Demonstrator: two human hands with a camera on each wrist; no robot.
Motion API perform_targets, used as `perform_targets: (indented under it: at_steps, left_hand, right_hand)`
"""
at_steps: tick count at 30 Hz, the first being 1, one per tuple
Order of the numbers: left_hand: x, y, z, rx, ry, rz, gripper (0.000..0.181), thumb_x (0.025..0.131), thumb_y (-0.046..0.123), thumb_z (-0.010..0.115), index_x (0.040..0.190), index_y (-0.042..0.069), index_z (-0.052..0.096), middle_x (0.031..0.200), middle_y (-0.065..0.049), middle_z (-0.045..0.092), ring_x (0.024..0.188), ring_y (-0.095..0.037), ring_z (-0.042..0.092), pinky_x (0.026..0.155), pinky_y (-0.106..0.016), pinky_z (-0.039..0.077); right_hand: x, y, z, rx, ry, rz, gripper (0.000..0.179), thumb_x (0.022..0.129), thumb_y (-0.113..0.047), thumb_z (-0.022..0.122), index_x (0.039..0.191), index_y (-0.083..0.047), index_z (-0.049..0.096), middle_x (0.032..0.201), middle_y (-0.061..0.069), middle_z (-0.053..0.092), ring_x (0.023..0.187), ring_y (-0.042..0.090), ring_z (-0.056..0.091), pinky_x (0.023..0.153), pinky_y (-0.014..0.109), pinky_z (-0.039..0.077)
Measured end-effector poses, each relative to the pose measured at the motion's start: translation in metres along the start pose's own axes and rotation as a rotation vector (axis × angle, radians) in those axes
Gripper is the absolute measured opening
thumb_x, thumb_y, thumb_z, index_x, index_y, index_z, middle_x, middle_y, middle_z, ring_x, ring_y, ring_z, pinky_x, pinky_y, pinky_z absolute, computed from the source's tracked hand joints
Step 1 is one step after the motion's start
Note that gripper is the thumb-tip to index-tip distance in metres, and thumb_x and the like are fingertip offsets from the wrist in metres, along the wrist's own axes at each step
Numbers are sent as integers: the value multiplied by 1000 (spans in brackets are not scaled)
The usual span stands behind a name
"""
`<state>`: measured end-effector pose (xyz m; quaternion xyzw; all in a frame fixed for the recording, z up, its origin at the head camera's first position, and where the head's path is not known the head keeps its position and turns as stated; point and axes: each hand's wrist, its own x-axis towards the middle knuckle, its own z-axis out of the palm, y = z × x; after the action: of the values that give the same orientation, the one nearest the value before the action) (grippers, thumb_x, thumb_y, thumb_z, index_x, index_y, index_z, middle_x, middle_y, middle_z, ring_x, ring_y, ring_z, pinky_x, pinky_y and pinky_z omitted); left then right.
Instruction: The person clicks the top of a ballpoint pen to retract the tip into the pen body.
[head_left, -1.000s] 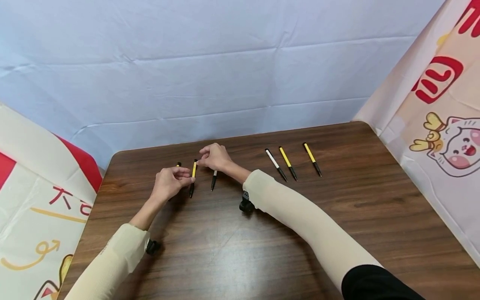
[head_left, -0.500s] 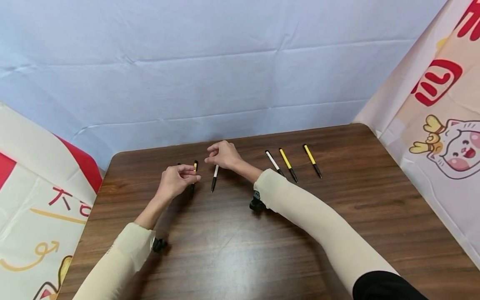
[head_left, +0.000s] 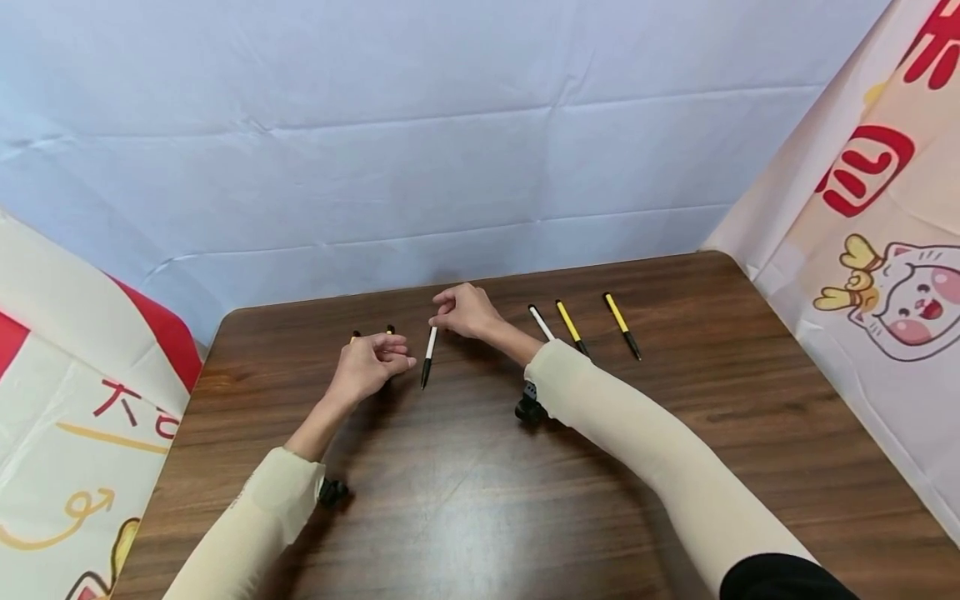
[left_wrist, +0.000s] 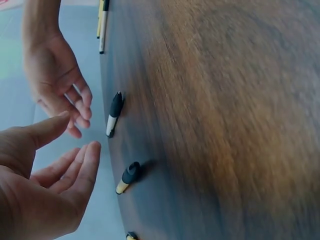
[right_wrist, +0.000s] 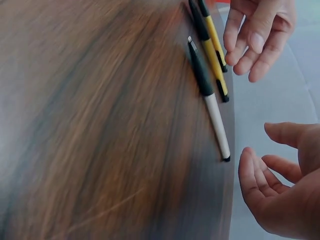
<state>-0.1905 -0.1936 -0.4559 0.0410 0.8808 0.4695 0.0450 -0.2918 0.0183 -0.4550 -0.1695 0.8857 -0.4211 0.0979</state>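
The white pen (head_left: pixel 430 348) lies on the table (head_left: pixel 480 475), between the left hand (head_left: pixel 367 364) and the right hand (head_left: pixel 467 312). It runs long-ways from far to near, with its tip toward the near side and a bit left. It is white with a black front and black end. Both hands have loose fingers, thumbs apart, and hold nothing.

Pale cloth (head_left: pixel 420 167) behind brown table (head_left: pixel 465 525)

Soft, bright light fills the head view, leaving pale glare on the tabletop (head_left: pixel 461 533) and shadow beside the left sleeve (head_left: pixel 251 517). Both wrist views look dimmer, wood grain blurred; in the left one, a yellow pen (left_wrist: pixel 128 177) casts a soft shadow.
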Motion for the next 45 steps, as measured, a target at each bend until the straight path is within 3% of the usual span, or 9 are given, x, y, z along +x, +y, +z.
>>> perform_targets:
  at_steps: [8, 13, 22, 25, 31, 37, 45]
  left_hand:
    - [2, 2, 9, 51, -20, -2, 43, 93, 11, 83, 129, -8, 70, 121, -23, 75, 106, -33, 76, 86, -38, 64]
    - [5, 5, 12, 55, -12, 1, 42, 92, 10, 84, 128, -8, 71, 119, -22, 76, 105, -33, 77, 85, -37, 64]
    - [7, 7, 18, 97, -12, -31, 39, 93, 13, 84, 125, -5, 73, 114, -19, 79, 102, -30, 78, 86, -40, 64]
    - [9, 7, 20, 97, -15, -39, 38, 93, 11, 84, 125, -6, 73, 113, -20, 79, 103, -31, 78, 87, -40, 63]
    - [13, 5, 26, 85, -24, -71, 36, 92, 9, 84, 123, -6, 73, 111, -19, 79, 103, -30, 78, 88, -38, 63]
    - [14, 4, 29, 56, -13, -109, 36, 91, 8, 85, 122, -4, 73, 110, -18, 79, 102, -29, 78, 86, -36, 63]
    - [16, 3, 31, 97, -11, -93, 36, 89, 9, 88, 120, -4, 75, 106, -17, 80, 99, -28, 78, 87, -39, 63]
  right_hand:
    - [1, 17, -2, -23, -8, 6, 50, 90, -20, 86, 135, -4, 72, 99, 3, 78, 73, 11, 67, 68, 24, 55]
    - [1, 21, -2, 14, -24, 15, 54, 89, -21, 88, 138, -4, 69, 101, 4, 77, 70, 12, 69, 69, 25, 57]
    - [5, 24, 6, 0, -38, 28, 59, 90, -25, 88, 141, -5, 67, 106, 4, 76, 92, 17, 68, 89, 32, 55]
    - [6, 25, 8, -12, -34, 27, 57, 89, -24, 88, 140, -5, 68, 105, 4, 77, 91, 17, 67, 91, 33, 54]
    - [9, 26, 10, -22, -33, 23, 53, 90, -24, 88, 136, -5, 71, 99, 2, 75, 77, 15, 65, 91, 34, 54]
    - [12, 26, 13, -62, -60, 17, 53, 91, -26, 87, 137, -6, 71, 97, -1, 72, 85, 13, 59, 91, 32, 52]
    - [12, 25, 15, -89, -62, 11, 50, 91, -25, 87, 135, -7, 72, 97, 0, 71, 84, 15, 58, 89, 33, 52]
